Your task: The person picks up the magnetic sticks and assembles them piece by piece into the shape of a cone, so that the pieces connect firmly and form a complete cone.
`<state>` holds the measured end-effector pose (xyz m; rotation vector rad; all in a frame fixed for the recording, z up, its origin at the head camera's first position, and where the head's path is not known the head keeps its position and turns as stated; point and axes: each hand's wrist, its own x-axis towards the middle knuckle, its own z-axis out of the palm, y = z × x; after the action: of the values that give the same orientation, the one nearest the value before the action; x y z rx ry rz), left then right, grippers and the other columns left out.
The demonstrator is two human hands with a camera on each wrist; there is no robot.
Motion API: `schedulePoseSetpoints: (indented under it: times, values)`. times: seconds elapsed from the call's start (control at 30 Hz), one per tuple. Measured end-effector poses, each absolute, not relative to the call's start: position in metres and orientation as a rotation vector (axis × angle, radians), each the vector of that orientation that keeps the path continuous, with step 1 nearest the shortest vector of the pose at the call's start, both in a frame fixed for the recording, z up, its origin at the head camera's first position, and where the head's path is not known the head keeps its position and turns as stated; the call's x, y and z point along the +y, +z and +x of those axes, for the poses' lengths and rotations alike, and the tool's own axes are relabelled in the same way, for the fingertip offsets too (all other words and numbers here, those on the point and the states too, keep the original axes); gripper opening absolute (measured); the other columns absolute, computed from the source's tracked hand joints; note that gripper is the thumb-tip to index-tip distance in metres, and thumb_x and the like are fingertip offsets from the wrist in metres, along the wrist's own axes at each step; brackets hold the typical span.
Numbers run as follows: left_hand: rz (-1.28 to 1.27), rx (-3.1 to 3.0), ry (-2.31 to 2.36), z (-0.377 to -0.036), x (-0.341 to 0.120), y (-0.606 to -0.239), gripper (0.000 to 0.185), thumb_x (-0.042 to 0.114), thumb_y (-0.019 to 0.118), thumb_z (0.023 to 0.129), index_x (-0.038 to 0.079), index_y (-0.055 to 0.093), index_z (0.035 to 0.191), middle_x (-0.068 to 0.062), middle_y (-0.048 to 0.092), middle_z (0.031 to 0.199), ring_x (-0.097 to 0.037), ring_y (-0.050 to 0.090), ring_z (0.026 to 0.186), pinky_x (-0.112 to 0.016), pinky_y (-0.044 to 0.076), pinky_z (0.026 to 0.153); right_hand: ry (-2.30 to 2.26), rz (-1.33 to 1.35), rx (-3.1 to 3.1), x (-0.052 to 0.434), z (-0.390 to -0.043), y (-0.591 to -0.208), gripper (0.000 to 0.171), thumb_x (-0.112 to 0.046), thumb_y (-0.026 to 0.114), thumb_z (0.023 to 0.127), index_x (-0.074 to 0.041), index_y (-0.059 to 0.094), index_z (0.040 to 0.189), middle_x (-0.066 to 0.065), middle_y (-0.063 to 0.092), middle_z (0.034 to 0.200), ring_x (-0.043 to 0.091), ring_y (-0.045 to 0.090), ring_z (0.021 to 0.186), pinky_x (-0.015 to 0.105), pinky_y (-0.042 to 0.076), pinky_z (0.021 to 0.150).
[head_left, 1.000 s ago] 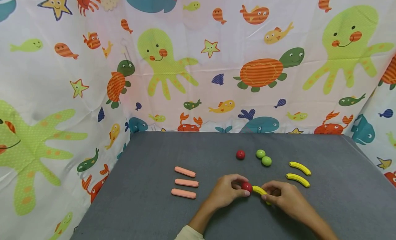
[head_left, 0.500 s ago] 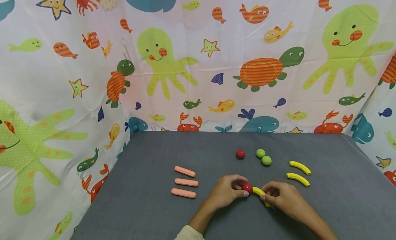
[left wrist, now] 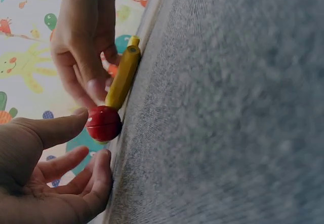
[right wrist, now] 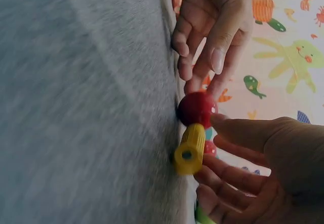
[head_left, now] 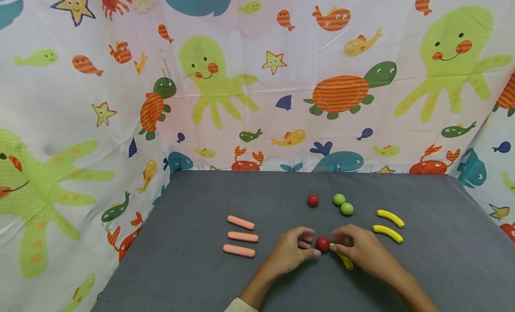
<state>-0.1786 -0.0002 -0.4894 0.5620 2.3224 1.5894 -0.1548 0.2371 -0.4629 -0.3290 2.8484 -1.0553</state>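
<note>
A: At the near centre of the worktop point(head_left: 193, 276), a red ball point(head_left: 322, 243) rests touching one end of a yellow banana piece point(head_left: 342, 258). Which step applies?

B: Judged from the layout, sorting by kind: this ball and banana lie apart from their groups.

A: State of the hands?

B: Left hand point(head_left: 290, 251): thumb and fingertips touch the ball, a light pinch. Right hand point(head_left: 358, 248): index finger contacts the ball's other side; remaining fingers are loosely curled over the banana, no firm grip visible.

A: Requirement for the next move?

B: Probably separating the two pieces without rolling the ball. A second red ball point(head_left: 312, 200) and two green balls point(head_left: 343, 204) lie farther back; two bananas point(head_left: 388, 225) lie right, three pink sausage pieces point(head_left: 240, 236) left.
</note>
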Motion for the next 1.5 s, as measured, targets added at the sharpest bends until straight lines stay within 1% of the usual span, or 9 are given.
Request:
schedulePoseSetpoints:
  times: [0.13,0.33,0.57,0.67,0.87,1.0,1.17,1.33,1.5]
  values:
    - [0.513,2.307,1.572,-0.175,-0.003,-0.488,0.043,0.019,0.087,0.089,0.006,0.069,0.126,-0.001,0.074,0.107,-0.006,0.071,0.091,-0.025,0.058,0.079,-1.112,-0.432,2.831,0.229,-0.159,-0.463,0.027,-0.024,0.083,0.094,-0.011,0.077,0.117,-0.004,0.074,0.108,0.011,0.069,0.093,0.031,0.058,0.081]
    - [0.476,2.275,1.556,-0.172,-0.002,-0.481,0.040,0.020,0.087,0.088,0.008,0.068,0.121,0.002,0.074,0.100,-0.004,0.068,0.082,-0.025,0.056,0.072,-1.185,-0.463,2.773,0.221,-0.163,-0.465,0.026,-0.018,0.081,0.095,-0.008,0.076,0.119,0.002,0.075,0.113,0.014,0.072,0.093,0.026,0.058,0.076]
    - [0.561,2.288,1.472,-0.170,0.000,-0.477,0.024,0.021,0.088,0.088,0.010,0.075,0.105,0.011,0.071,0.088,0.001,0.064,0.077,-0.020,0.052,0.071,-1.144,-0.377,2.811,0.221,-0.162,-0.464,0.030,-0.020,0.083,0.093,-0.010,0.076,0.120,0.001,0.074,0.108,0.011,0.064,0.080,0.025,0.053,0.069]
    - [0.611,2.260,1.417,-0.169,0.002,-0.475,0.023,0.021,0.089,0.087,0.010,0.077,0.102,0.014,0.070,0.084,0.001,0.064,0.074,-0.019,0.052,0.070,-1.138,-0.384,2.808,0.223,-0.162,-0.464,0.028,-0.021,0.083,0.094,-0.009,0.077,0.119,0.000,0.073,0.105,0.012,0.062,0.079,0.025,0.052,0.069]
    - [0.694,2.273,1.304,-0.166,0.004,-0.474,0.026,0.018,0.093,0.082,0.014,0.078,0.102,0.014,0.069,0.084,0.003,0.061,0.075,-0.018,0.051,0.070,-1.122,-0.409,2.793,0.226,-0.162,-0.464,0.022,-0.025,0.082,0.094,-0.012,0.078,0.111,-0.004,0.071,0.099,0.010,0.062,0.082,0.025,0.052,0.070]
    - [0.738,2.268,1.324,-0.166,0.003,-0.476,0.025,0.010,0.092,0.082,0.010,0.079,0.104,0.012,0.069,0.082,0.004,0.061,0.073,-0.016,0.051,0.071,-1.130,-0.425,2.790,0.229,-0.162,-0.463,0.020,-0.027,0.082,0.094,-0.012,0.078,0.107,-0.005,0.070,0.097,0.008,0.061,0.079,0.025,0.051,0.068]
    - [0.737,2.238,1.364,-0.168,0.000,-0.477,0.026,0.004,0.089,0.084,0.006,0.079,0.108,0.010,0.071,0.081,0.004,0.061,0.072,-0.017,0.051,0.069,-1.138,-0.426,2.750,0.233,-0.163,-0.462,0.025,-0.031,0.082,0.094,-0.011,0.077,0.109,-0.004,0.070,0.099,0.010,0.060,0.079,0.026,0.050,0.066]
    - [0.706,2.246,1.381,-0.172,-0.005,-0.475,0.022,0.000,0.085,0.087,0.006,0.080,0.108,0.007,0.072,0.084,0.002,0.062,0.073,-0.017,0.051,0.069,-1.139,-0.375,2.691,0.239,-0.164,-0.460,0.030,-0.034,0.082,0.094,-0.012,0.077,0.114,-0.003,0.072,0.102,0.014,0.062,0.085,0.027,0.051,0.068]
    - [0.700,2.292,1.389,-0.176,-0.006,-0.475,0.019,0.001,0.082,0.090,0.006,0.080,0.109,0.005,0.074,0.091,0.003,0.062,0.078,-0.017,0.051,0.074,-1.156,-0.358,2.601,0.244,-0.165,-0.456,0.027,-0.029,0.080,0.095,-0.010,0.076,0.114,0.000,0.071,0.101,0.019,0.064,0.087,0.029,0.053,0.069]
